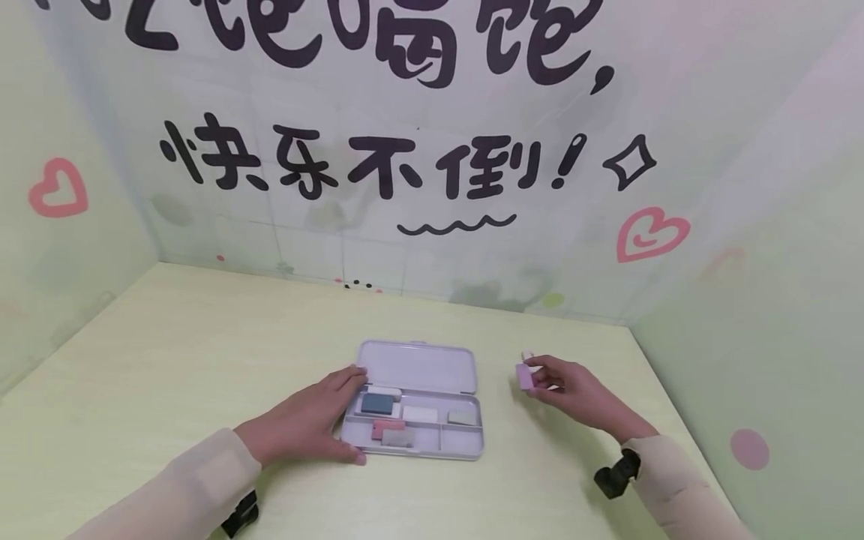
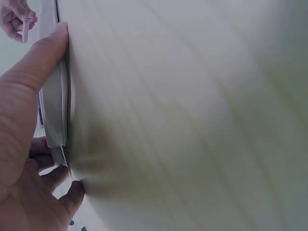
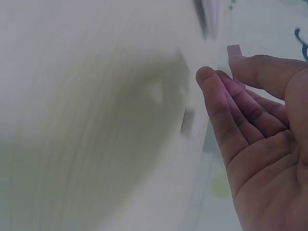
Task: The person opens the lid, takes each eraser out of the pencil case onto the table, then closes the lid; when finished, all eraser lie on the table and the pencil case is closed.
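Head cam: I've got L hand [image 1: 307, 420] gripping left end of open case [image 1: 461, 439], thumb at near edge, fingers by lid [image 1: 416, 367]. R hand [image 1: 574, 390] pinches purple block [image 1: 523, 377] btwn thumb & fingers, right of case, apart from it. Small white block [image 1: 527, 355] also right of case, near R fingertips. In case: blue block [image 1: 377, 404] far-left compt, pink block [image 1: 388, 425] w/ grey block [image 1: 398, 438] overlapping, near-left.
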Available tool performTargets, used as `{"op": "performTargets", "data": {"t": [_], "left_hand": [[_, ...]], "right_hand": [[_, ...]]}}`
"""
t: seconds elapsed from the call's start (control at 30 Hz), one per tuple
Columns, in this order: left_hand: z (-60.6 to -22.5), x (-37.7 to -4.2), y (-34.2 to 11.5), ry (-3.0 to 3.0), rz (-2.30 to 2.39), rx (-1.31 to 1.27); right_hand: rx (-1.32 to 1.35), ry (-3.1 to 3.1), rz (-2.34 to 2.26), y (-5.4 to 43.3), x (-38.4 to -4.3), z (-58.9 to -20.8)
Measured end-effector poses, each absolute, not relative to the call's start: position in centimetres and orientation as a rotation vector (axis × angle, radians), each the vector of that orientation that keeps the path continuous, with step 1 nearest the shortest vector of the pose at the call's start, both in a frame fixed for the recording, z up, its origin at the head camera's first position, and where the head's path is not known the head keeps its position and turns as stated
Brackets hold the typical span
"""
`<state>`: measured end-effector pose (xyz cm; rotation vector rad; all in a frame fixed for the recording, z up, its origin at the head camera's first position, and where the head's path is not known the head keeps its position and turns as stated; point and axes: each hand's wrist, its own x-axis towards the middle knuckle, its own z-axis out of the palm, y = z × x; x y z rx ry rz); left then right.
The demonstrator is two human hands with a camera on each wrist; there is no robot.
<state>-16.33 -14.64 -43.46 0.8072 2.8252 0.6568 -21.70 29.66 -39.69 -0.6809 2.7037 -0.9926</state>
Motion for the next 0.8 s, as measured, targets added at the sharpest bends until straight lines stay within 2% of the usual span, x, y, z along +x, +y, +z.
{"op": "performTargets", "data": {"t": [0.37,0.8], "left_hand": [[-42.9,-16.3,-14.7,2.821,0.659,0.798],[-43.2,-16.2,-14.5,2.82,0.652,0.81]], "right_hand": [[-0.448,2.791,-0.905,36.0,-22.6,-40.0],[-0.348,2.745,-0.931,38.2,-24.2,-40.9]]}}
